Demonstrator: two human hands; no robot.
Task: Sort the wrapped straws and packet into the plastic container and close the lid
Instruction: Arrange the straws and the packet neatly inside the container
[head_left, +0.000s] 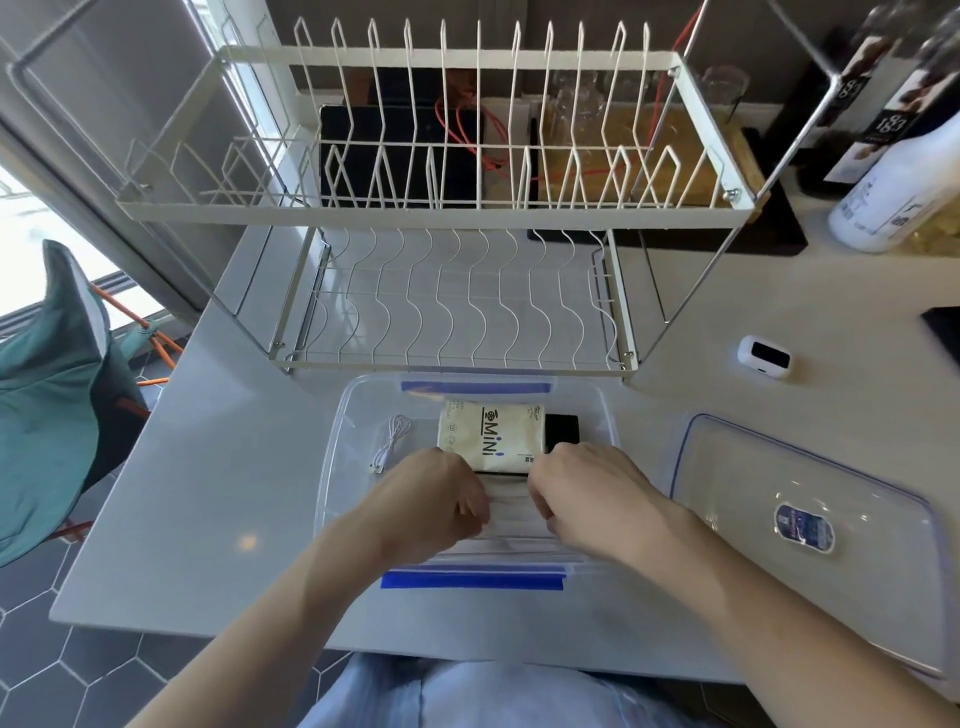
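Hands reach down into the container (332, 467), left hand (431, 499) and right hand (587, 499) side by side, fingers curled onto the straws (511, 512) lying between them. Packet (491, 434) lies just beyond the fingertips; lid (810, 535) rests right of the right hand.

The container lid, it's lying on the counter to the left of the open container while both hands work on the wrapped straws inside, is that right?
Not quite. The head view shows the lid lying on the counter to the right of the open container, not the left. The rest holds: the left hand and right hand are both inside it, working on the wrapped straws.
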